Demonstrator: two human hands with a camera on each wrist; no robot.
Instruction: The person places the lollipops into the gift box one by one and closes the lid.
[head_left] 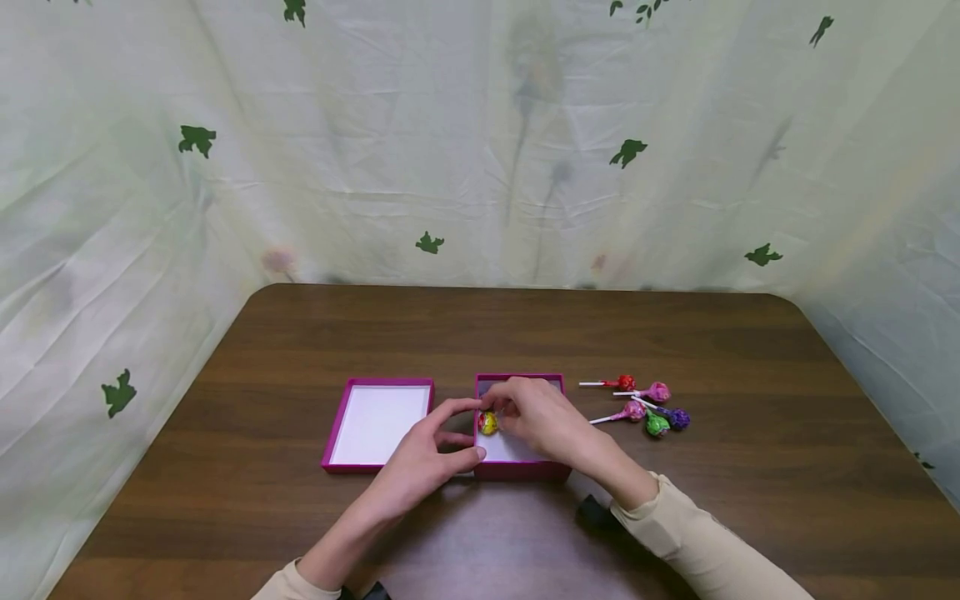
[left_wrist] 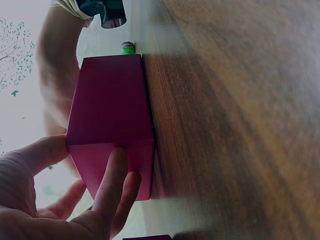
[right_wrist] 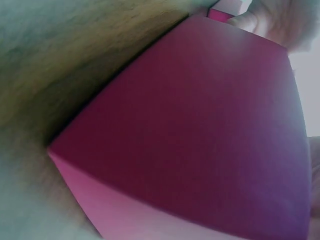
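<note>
A: Two hands at the magenta box on the desk?
B: Yes. The left hand pinches its near-left corner; the right hand's fingers grip a lollipop, yellow-and-red wrapped, inside. Beyond lie the lid and five lollipops.

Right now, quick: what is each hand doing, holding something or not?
Left hand: grips the near-left corner of the magenta box.
Right hand: fingers curled over the yellow lollipop inside the box; its grip appears closed on it.
</note>
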